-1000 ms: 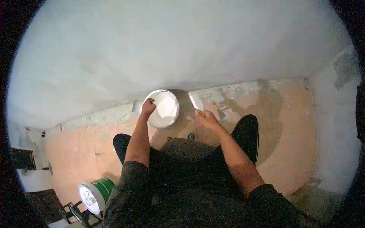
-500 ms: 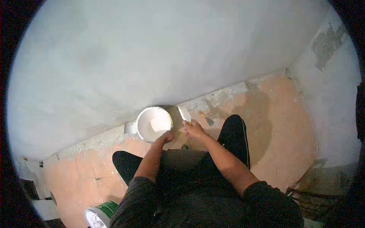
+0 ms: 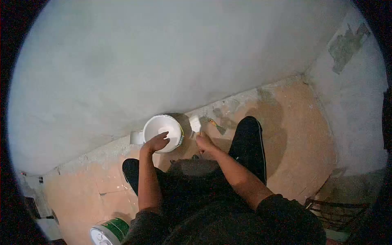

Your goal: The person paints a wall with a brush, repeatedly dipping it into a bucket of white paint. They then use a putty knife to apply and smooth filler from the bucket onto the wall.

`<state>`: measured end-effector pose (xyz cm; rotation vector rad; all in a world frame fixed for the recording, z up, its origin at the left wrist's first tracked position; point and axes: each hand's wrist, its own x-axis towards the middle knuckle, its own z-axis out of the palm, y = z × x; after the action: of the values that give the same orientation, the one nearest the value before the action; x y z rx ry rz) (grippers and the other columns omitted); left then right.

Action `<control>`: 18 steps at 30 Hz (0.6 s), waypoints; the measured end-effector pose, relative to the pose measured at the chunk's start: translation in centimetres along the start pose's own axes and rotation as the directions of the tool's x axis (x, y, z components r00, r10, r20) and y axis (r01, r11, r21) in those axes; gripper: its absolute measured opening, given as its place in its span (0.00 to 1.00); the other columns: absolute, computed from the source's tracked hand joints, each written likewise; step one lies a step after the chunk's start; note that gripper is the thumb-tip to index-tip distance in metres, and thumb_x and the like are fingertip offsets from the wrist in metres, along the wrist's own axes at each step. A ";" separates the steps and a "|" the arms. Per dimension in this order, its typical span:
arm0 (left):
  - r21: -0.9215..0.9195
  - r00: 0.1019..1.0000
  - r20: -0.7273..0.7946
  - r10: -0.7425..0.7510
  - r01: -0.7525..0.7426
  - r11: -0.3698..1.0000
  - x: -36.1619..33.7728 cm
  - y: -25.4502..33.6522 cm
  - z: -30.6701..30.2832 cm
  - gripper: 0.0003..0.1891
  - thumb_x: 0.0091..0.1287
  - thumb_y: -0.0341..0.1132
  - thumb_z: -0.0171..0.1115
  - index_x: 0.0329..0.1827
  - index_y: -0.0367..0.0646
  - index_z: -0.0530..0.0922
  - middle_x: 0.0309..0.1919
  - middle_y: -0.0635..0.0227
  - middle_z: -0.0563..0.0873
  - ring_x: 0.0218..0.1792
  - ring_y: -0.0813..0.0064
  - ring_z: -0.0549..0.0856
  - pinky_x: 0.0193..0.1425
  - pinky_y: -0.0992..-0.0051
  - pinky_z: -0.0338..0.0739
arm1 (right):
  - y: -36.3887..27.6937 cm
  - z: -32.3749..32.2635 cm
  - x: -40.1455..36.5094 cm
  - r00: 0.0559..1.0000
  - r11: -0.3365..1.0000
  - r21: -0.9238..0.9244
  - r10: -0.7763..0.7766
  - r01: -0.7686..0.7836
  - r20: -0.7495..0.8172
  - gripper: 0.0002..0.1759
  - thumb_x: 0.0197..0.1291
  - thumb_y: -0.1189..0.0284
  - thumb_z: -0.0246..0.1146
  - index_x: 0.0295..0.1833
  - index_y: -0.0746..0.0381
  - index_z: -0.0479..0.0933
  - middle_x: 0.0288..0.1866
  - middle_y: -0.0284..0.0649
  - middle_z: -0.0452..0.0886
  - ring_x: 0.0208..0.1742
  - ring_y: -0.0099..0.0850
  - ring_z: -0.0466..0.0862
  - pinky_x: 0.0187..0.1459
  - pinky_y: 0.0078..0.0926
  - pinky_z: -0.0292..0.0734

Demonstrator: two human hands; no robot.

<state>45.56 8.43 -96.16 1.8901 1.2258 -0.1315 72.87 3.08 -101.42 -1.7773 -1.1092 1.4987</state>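
A white bucket (image 3: 152,127) with pale material inside stands at the foot of the wall. Over its near rim reaches my left hand (image 3: 158,142), open, its fingers stretched out above the bucket's mouth. To the right of the bucket, my right hand (image 3: 205,143) is closed around the handle of a putty knife (image 3: 195,123), whose wide blade is coated white and points toward the wall. A second putty knife (image 3: 217,127), with a yellow-orange handle, lies on the floor just beyond my right hand. A flat pale plate (image 3: 136,138) pokes out left of the bucket.
The grey plastered wall (image 3: 163,61) rises straight ahead and meets a patchy side wall (image 3: 351,106) at right. A green and white bucket (image 3: 111,230) sits behind on the left. A dark metal rack (image 3: 337,212) is at lower right on the orange floor (image 3: 81,183).
My left hand has moved from the bucket's right side to over its near rim, its fingers now extended. The putty knife in my right hand has turned, showing its blade broader.
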 end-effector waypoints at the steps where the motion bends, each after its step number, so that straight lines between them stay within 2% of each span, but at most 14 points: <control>1: -0.002 1.000 -0.004 -0.001 0.001 1.000 -0.8 1.3 -0.4 0.33 0.71 0.47 0.50 0.74 0.37 0.60 0.70 0.46 0.68 0.68 0.52 0.72 0.73 0.63 0.65 | 0.8 0.6 0.9 0.988 0.965 -0.245 -0.120 0.093 -0.097 0.17 0.70 0.59 0.48 0.46 0.64 0.70 0.23 0.38 0.71 0.18 0.31 0.76 0.19 0.40 0.74; 2: -0.108 0.995 -0.054 -0.085 0.079 0.991 -2.2 2.5 -1.2 0.33 0.70 0.46 0.52 0.74 0.38 0.60 0.69 0.46 0.69 0.67 0.52 0.73 0.72 0.64 0.66 | -1.0 0.3 -0.2 0.990 0.950 -0.282 -0.138 0.134 0.005 0.18 0.68 0.63 0.52 0.53 0.66 0.73 0.26 0.45 0.78 0.26 0.40 0.83 0.28 0.47 0.79; 3: -0.223 0.980 -0.090 -0.179 0.155 0.962 -3.0 2.9 -1.3 0.32 0.70 0.45 0.53 0.74 0.38 0.61 0.69 0.46 0.69 0.66 0.52 0.74 0.71 0.64 0.67 | -1.4 0.3 -0.2 0.991 0.949 -0.286 -0.135 0.134 0.015 0.18 0.68 0.63 0.52 0.53 0.66 0.73 0.26 0.45 0.78 0.26 0.40 0.83 0.28 0.47 0.79; 4: -0.318 0.970 -0.102 -0.222 0.180 0.931 -3.0 2.4 -0.9 0.32 0.70 0.43 0.54 0.74 0.38 0.61 0.68 0.45 0.70 0.65 0.52 0.75 0.70 0.62 0.68 | -1.2 0.2 -0.3 0.981 0.904 -0.384 -0.193 0.186 0.021 0.17 0.66 0.65 0.54 0.53 0.66 0.74 0.30 0.48 0.80 0.30 0.43 0.84 0.33 0.46 0.79; 5: -0.337 0.966 -0.092 -0.242 0.198 0.920 -3.2 1.6 -0.4 0.32 0.70 0.43 0.54 0.74 0.38 0.61 0.68 0.45 0.70 0.65 0.52 0.75 0.70 0.62 0.68 | -0.9 0.3 -0.5 0.969 0.848 -0.478 -0.242 0.231 0.040 0.17 0.65 0.67 0.55 0.53 0.66 0.76 0.33 0.50 0.82 0.34 0.46 0.85 0.37 0.46 0.80; 6: -0.282 0.956 -0.194 -0.222 0.163 0.946 -3.2 0.6 0.2 0.31 0.70 0.42 0.54 0.74 0.38 0.62 0.68 0.45 0.70 0.65 0.51 0.75 0.70 0.62 0.68 | -1.6 -0.1 -0.8 0.990 0.826 -0.546 -0.136 0.137 0.042 0.13 0.60 0.70 0.59 0.48 0.65 0.79 0.39 0.52 0.84 0.40 0.50 0.84 0.45 0.45 0.78; 7: -0.222 0.935 -0.296 -0.195 0.131 0.966 -3.7 0.9 -0.3 0.31 0.69 0.42 0.54 0.73 0.38 0.62 0.68 0.44 0.71 0.65 0.51 0.75 0.70 0.61 0.68 | -1.6 -0.3 -0.5 0.990 0.819 -0.557 -0.121 0.140 0.071 0.13 0.60 0.70 0.59 0.48 0.65 0.79 0.39 0.52 0.84 0.40 0.50 0.84 0.45 0.45 0.78; 9: -0.240 0.940 -0.271 -0.207 0.142 0.960 -4.8 -0.1 -1.6 0.31 0.69 0.41 0.55 0.72 0.37 0.64 0.68 0.44 0.70 0.66 0.50 0.73 0.71 0.61 0.67 | -2.1 0.4 0.3 0.968 0.689 -0.681 -0.159 0.248 0.192 0.14 0.56 0.71 0.63 0.47 0.65 0.77 0.38 0.52 0.83 0.42 0.50 0.84 0.44 0.46 0.78; 11: -0.416 0.897 -0.274 -0.347 0.214 0.884 -5.4 -2.1 -1.4 0.30 0.71 0.40 0.54 0.74 0.39 0.61 0.69 0.47 0.69 0.66 0.52 0.73 0.70 0.61 0.69 | -3.7 1.4 0.6 0.958 0.664 -0.693 -0.156 0.282 0.240 0.14 0.55 0.73 0.64 0.48 0.65 0.76 0.37 0.52 0.83 0.42 0.50 0.84 0.43 0.46 0.77; 12: -0.308 0.899 -0.305 -0.314 0.219 0.926 -5.5 -3.1 -1.5 0.31 0.71 0.41 0.54 0.74 0.38 0.61 0.69 0.47 0.69 0.67 0.52 0.73 0.71 0.61 0.67 | -4.3 1.9 1.3 0.948 0.642 -0.699 -0.172 0.314 0.268 0.15 0.54 0.75 0.64 0.48 0.65 0.75 0.37 0.52 0.83 0.42 0.50 0.84 0.43 0.46 0.77; 13: -0.325 0.891 -0.303 -0.337 0.236 0.916 -5.7 -3.3 -1.0 0.31 0.71 0.41 0.54 0.74 0.38 0.61 0.69 0.47 0.69 0.67 0.52 0.73 0.71 0.61 0.67 | -3.9 2.1 2.3 0.943 0.637 -0.699 -0.163 0.326 0.291 0.15 0.54 0.75 0.64 0.48 0.65 0.75 0.37 0.52 0.83 0.42 0.50 0.84 0.43 0.46 0.77; 15: -0.212 0.881 -0.315 -0.353 0.298 0.931 -6.0 -3.4 -0.8 0.31 0.71 0.42 0.55 0.73 0.38 0.62 0.68 0.47 0.71 0.68 0.53 0.72 0.71 0.61 0.67 | -3.1 2.9 4.3 0.944 0.642 -0.693 -0.252 0.327 0.212 0.15 0.55 0.77 0.61 0.49 0.65 0.72 0.36 0.52 0.82 0.42 0.49 0.84 0.43 0.45 0.77; 18: -0.363 0.860 -0.317 -0.399 0.279 0.889 -5.7 -4.7 -1.1 0.31 0.69 0.43 0.56 0.72 0.36 0.64 0.68 0.44 0.70 0.69 0.50 0.70 0.73 0.61 0.64 | -4.2 4.5 8.0 0.924 0.580 -0.719 -0.252 0.382 0.288 0.12 0.56 0.77 0.61 0.48 0.66 0.75 0.36 0.52 0.83 0.42 0.48 0.84 0.44 0.43 0.77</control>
<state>38.54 5.93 -95.44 1.4482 1.7401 0.2438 67.77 11.70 -103.00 -1.8040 -2.2790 0.9881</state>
